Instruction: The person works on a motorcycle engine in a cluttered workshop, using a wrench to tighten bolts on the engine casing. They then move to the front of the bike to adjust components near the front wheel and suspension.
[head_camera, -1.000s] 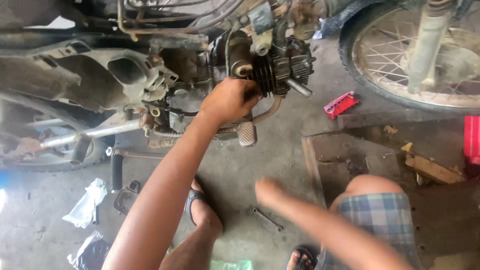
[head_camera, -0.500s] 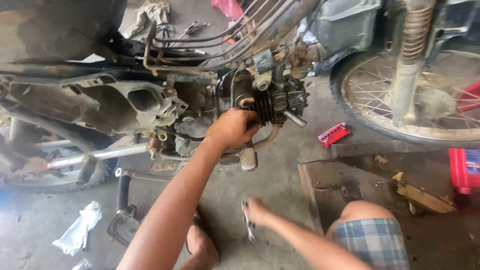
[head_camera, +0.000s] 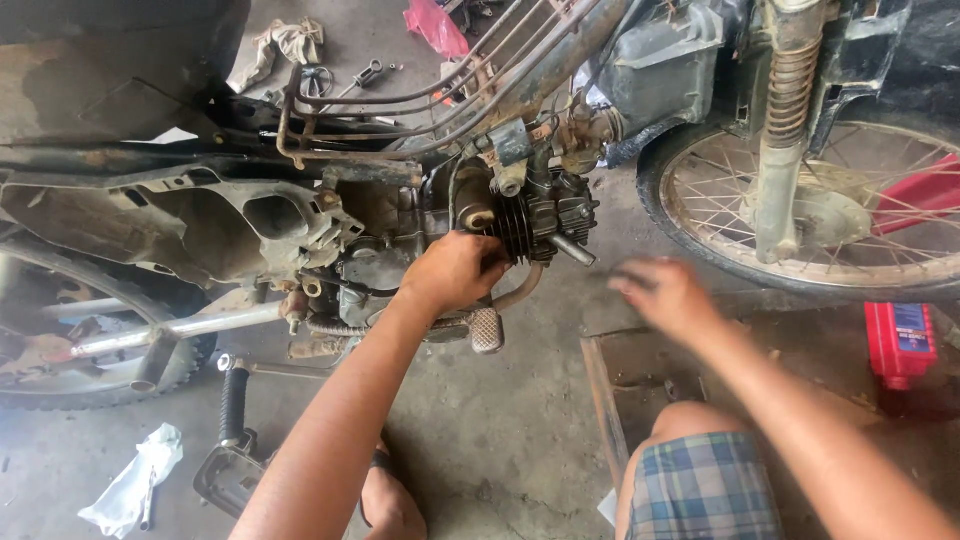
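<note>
A stripped, grimy motorcycle stands side-on in front of me. Its black finned engine cylinder (head_camera: 538, 222) sits at the middle of the frame (head_camera: 180, 165). My left hand (head_camera: 455, 270) is on the engine just left of the cylinder, with its fingers curled around the cylinder's base. My right hand (head_camera: 665, 295) hovers in the air to the right of the engine, blurred by motion. Something dark shows at its fingertips, but I cannot make out what it is. A metal stud (head_camera: 572, 250) sticks out of the cylinder toward my right hand.
A footpeg (head_camera: 487, 330) hangs below my left hand. The spoked front wheel (head_camera: 800, 215) is at the right, with a red box (head_camera: 900, 340) below it on the concrete. A wooden board (head_camera: 640, 375) lies by my knee (head_camera: 700, 485). A black pedal (head_camera: 232, 405) and a white rag (head_camera: 135, 480) lie at the lower left.
My right hand went down to a wrench on the floor, then rose to the right of the engine. My left hand stayed on the engine. The view moved closer.
</note>
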